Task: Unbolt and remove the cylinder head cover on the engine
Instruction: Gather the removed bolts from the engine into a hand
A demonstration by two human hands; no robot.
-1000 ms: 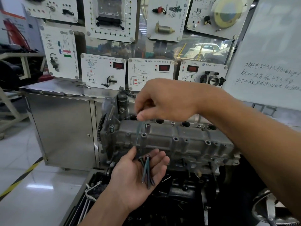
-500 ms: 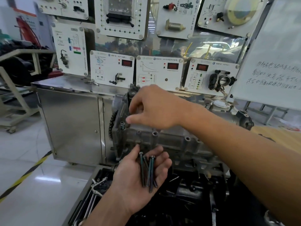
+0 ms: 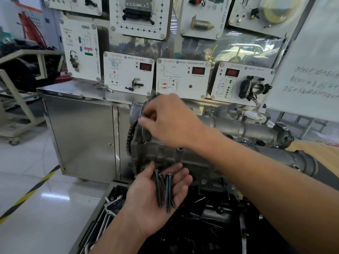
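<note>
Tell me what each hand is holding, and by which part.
The right hand pinches one long bolt by its top end, above the cylinder head cover. The left hand cradles loose bolts across its open palm.

Bright, even light; slight motion blur throughout

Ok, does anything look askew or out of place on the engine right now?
Nothing stands out. The right hand pinches a bolt standing roughly upright, part-way out of the cylinder head cover at its left corner; the left hand cradles loose bolts in its palm.
</note>
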